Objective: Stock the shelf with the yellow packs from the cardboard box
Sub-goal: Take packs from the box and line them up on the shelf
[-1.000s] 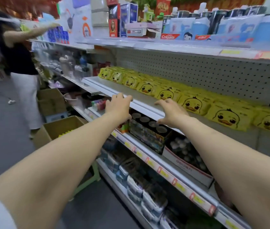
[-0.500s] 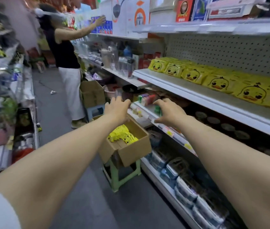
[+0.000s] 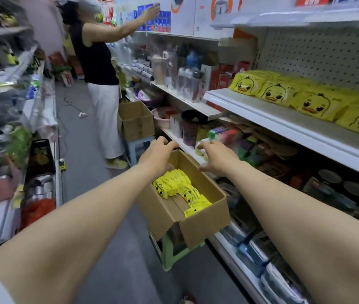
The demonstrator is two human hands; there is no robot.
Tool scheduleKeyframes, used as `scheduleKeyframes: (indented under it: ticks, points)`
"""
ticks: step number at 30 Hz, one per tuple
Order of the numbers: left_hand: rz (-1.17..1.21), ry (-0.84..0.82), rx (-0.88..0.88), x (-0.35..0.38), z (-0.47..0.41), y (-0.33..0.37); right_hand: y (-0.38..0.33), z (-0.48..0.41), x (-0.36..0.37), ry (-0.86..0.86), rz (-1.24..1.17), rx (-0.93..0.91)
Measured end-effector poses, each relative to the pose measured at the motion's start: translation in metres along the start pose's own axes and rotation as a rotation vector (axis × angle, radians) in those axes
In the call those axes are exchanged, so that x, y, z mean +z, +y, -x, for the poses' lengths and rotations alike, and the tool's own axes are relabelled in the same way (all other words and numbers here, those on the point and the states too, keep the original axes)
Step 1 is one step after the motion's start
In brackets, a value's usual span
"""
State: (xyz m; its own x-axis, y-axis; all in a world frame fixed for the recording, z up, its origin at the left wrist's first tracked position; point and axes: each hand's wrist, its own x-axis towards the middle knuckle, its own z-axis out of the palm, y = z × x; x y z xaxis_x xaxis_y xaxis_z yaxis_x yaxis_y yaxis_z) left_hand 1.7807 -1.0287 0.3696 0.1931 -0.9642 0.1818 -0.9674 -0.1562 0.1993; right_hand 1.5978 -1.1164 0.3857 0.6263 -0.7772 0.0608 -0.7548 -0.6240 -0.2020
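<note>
Hovering above cardboard box (image 3: pixel 204 218) on green stool (image 3: pixel 169 257) in shop aisle (image 3: pixel 82 172): left hand (image 3: pixel 156 156), right hand (image 3: pixel 218 156), each grip released.

You have a cardboard box (image 3: pixel 207 220): matt brown paperboard. Yellow packs (image 3: pixel 172 185): glossy plastic film. Shelf (image 3: pixel 284 122): smooth white painted metal, slight sheen. Stool (image 3: pixel 167 257): smooth pale-green plastic.

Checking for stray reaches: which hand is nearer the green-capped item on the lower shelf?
Right. The right hand hovers just before the green-capped item; the left hand is farther left, over the cardboard box.
</note>
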Motion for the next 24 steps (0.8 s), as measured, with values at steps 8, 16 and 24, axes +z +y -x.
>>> scheduleKeyframes:
  ticks: [8, 16, 24]
  points:
    - [-0.048, -0.072, -0.018, 0.043, -0.123, -0.069, 0.018, -0.146, 0.039, -0.06, -0.031, 0.029]
    - [-0.044, -0.266, -0.032, 0.123, -0.202, -0.134, 0.05, -0.248, 0.12, -0.223, -0.062, 0.084]
    - [-0.026, -0.525, 0.044, 0.208, -0.26, -0.185, 0.076, -0.285, 0.215, -0.408, -0.135, 0.266]
